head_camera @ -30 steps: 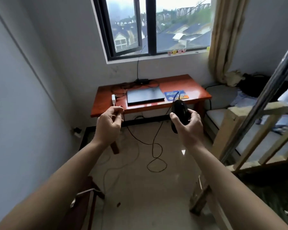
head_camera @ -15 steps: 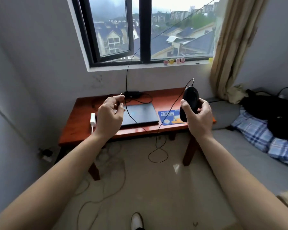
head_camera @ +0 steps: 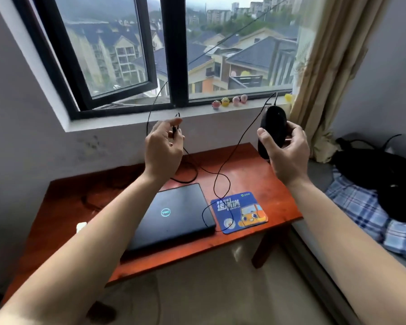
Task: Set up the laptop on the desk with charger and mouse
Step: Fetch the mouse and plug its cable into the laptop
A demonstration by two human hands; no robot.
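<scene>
Black and wired, the mouse [head_camera: 274, 120] is held upright in the air over the right rear corner of the desk [head_camera: 256, 170], gripped by the right hand [head_camera: 288, 148] with the thumb on one side and the fingers curled round the other. The left hand [head_camera: 163, 148], well apart from it at about the same height, pinches the cable end [head_camera: 174, 132] between thumb and fingertips. The slack droops in loops onto the red-brown wood, crossing the blue mouse pad [head_camera: 240, 212] that lies just right of the closed dark laptop [head_camera: 174, 219].
</scene>
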